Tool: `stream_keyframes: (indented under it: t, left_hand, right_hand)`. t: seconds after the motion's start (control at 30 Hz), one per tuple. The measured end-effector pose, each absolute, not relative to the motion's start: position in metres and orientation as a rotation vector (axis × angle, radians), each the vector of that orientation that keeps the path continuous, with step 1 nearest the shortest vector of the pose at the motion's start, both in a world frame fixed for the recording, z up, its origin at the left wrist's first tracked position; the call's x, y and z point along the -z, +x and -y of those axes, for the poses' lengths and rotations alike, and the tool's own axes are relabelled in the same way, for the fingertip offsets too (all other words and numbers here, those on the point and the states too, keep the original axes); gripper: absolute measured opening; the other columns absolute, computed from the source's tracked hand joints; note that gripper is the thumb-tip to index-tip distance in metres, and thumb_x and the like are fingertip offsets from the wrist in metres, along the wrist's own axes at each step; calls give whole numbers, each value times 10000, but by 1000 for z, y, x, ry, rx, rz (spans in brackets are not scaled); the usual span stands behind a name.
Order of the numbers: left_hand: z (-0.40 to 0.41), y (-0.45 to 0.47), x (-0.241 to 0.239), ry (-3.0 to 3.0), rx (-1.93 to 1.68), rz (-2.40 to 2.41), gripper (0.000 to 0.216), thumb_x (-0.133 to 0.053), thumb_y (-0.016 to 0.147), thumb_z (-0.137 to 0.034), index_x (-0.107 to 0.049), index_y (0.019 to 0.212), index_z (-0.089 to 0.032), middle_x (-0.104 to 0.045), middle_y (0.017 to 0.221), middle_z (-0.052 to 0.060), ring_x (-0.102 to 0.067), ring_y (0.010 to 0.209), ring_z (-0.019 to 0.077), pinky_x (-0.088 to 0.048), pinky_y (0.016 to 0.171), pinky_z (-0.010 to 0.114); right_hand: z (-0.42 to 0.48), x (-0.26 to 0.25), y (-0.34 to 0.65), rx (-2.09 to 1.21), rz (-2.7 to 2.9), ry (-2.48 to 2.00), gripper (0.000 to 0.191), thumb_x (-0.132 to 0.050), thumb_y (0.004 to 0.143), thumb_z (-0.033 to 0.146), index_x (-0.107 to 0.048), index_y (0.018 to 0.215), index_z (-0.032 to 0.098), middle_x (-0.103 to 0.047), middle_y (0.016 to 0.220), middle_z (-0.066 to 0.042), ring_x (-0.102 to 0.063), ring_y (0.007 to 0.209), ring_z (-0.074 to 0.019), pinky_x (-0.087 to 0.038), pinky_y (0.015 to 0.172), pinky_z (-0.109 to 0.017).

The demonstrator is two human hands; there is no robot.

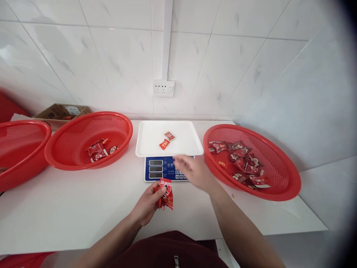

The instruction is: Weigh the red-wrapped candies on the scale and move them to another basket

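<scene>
My left hand (147,206) is closed on a bunch of red snack packets (166,193), held just in front of the blue scale (165,168). My right hand (192,172) hovers over the scale's front right, fingers spread and smeared by motion, nothing seen in it. The white tray (147,143) on top of the scale holds two red packets (167,140). A red mesh basket (279,190) on the right holds several red packets (242,162). Another red basket (67,149) on the left holds a few packets (97,150).
A third red basket (19,149) sits at the far left edge. A cardboard box (60,111) stands behind the left baskets by the tiled wall. A wall socket (163,88) is above the scale. The white counter (69,208) ends near my body.
</scene>
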State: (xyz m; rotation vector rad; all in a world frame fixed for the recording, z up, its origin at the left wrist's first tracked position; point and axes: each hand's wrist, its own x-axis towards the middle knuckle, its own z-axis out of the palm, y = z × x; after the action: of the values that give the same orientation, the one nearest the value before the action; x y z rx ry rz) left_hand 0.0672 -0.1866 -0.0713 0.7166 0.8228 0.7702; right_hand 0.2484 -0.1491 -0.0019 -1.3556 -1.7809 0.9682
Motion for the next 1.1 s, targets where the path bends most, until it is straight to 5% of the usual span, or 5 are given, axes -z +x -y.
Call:
stream_keyframes:
  t: [0.3,0.5,0.63,0.77,1.1]
  left_hand:
    - [190,85,71,1095,-654,-867,331,-699,691,-407,-542,816,-144,-619,668,21,-556,525,112,-398,455,196]
    - [189,88,72,755,-770,-869,315,-675,710,-423,-526,747,-148,-566,679,-9,-411,447,38,-317,406,165]
    - [189,82,72,565,-717,-859,245,-662,726,-325,-530,840,-151,-573,845,22,-450,511,32,-327,431,152]
    - [192,78,68,519,-755,-850,298,-651,677,-190,-464,908,-186,-593,867,23,-464,510,44,-330,427,160]
    - [193,83,71,991,-773,-941,292,-622,755,-418,-465,840,-187,-445,596,-78,-353,422,38,-315,394,163]
  right_hand:
    - [199,35,261,-1539,1611,-1350,270,-572,794,427,-529,713,172,-558,623,27,-522,526,-99,-428,483,-218]
    - [169,28,275,-1326,1362,-1383,308,-610,743,473,-542,695,176,-531,538,46,-486,445,-86,-425,428,-218]
    - [139,16,272,-1143,1093,-1257,398,-628,739,442,-573,1041,188,-659,813,-36,-629,661,-144,-544,623,-299]
    - [142,18,265,-1146,1235,-1297,572,-544,816,415,-372,1330,233,-612,1131,-108,-648,867,-194,-560,737,-373]
    - [202,46,249,-1390,1702,-1294,332,-553,822,318,-573,1148,256,-616,1127,-54,-604,881,-184,-546,699,-332]
